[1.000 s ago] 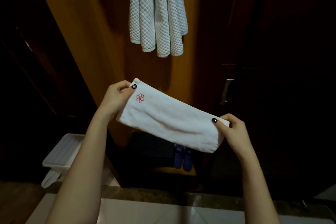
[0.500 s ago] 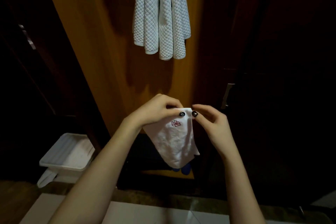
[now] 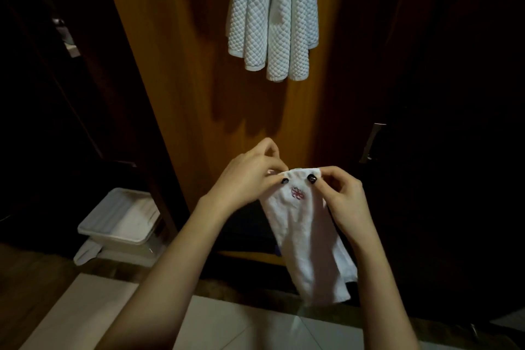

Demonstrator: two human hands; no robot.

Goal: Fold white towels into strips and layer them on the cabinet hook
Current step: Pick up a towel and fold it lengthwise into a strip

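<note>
A tall orange-brown wooden cabinet panel (image 3: 170,94) is standing ahead, with a bunch of pale quilted towels (image 3: 272,23) hanging against its top. Below them, a folded white terry towel with a small red embroidered flower (image 3: 306,241) is dangling before the panel's lower part. A white plastic bin (image 3: 119,221) is sitting low on the left. The left hand (image 3: 250,179) and right hand (image 3: 343,199) are each pinching the towel's top edge, thumbs close together

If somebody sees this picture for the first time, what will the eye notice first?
The small white towel, hanging in the lower centre, pinched at its top edge by the left hand and the right hand. Above it, quilted white towels hang against the orange wooden panel. A white bin stands at the lower left.
</note>
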